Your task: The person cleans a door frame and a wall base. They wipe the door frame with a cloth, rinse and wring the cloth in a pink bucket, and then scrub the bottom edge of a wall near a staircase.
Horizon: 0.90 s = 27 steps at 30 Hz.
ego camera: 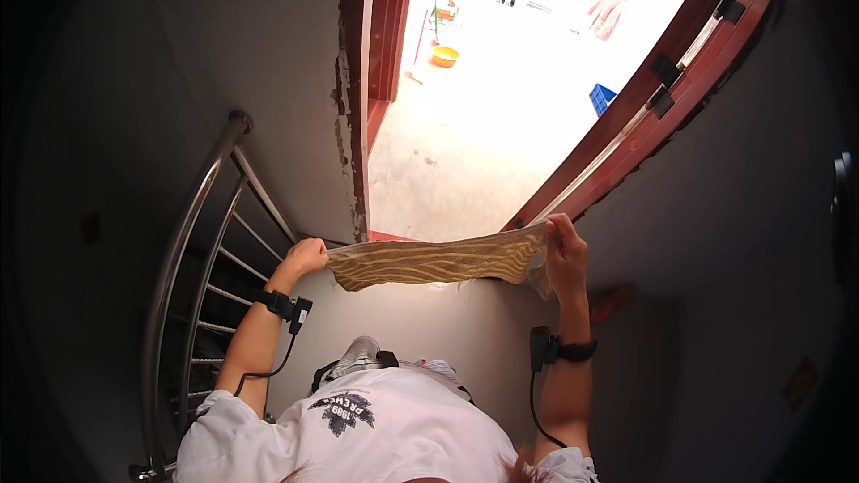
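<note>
A tan cloth with a wavy stripe pattern (436,260) is stretched sideways in front of my body, near the foot of a doorway. My left hand (309,256) is closed on its left end. At the other end, my right hand (566,251) grips the upper corner, and a thin, pale part of the cloth hangs beside the wrist. The lower edge hangs free between the hands. Both wrists wear black straps with small cabled devices.
A curved steel stair railing (201,194) rises at the left. Ahead, a red door frame (617,141) opens onto a bright yard, where a yellow basin (445,56) and a blue crate (602,99) stand. Grey walls flank both sides.
</note>
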Tool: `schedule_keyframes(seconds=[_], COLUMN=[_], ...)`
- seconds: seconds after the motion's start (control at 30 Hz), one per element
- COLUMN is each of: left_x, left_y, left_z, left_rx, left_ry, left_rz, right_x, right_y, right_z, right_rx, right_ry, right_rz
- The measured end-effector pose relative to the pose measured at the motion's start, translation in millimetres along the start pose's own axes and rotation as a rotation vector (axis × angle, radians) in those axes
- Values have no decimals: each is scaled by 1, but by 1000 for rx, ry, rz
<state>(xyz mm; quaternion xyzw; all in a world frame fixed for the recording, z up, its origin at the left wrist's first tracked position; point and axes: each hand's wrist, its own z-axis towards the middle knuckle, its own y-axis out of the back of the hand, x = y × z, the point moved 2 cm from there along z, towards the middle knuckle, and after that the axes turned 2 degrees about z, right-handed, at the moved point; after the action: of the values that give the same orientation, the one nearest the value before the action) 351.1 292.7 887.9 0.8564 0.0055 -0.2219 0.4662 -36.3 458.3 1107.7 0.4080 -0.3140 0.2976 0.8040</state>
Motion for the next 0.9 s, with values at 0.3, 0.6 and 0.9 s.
schedule_keyframes(seconds=[0.3,0.6,0.9], left_x=[-209,-258,-216], left_y=[-12,-13,-7], left_z=[-32,-35,-27], left_rx=[238,555,527], left_ry=[-984,-618,-537], left_rz=[-672,-1485,-1724], right_x=[82,-147,-166], right_y=[-22,14,-128], right_z=[51,48,-158], right_rx=[332,-103,547], right_ry=[261,-428,-1124], right_rz=[-170,308,1087])
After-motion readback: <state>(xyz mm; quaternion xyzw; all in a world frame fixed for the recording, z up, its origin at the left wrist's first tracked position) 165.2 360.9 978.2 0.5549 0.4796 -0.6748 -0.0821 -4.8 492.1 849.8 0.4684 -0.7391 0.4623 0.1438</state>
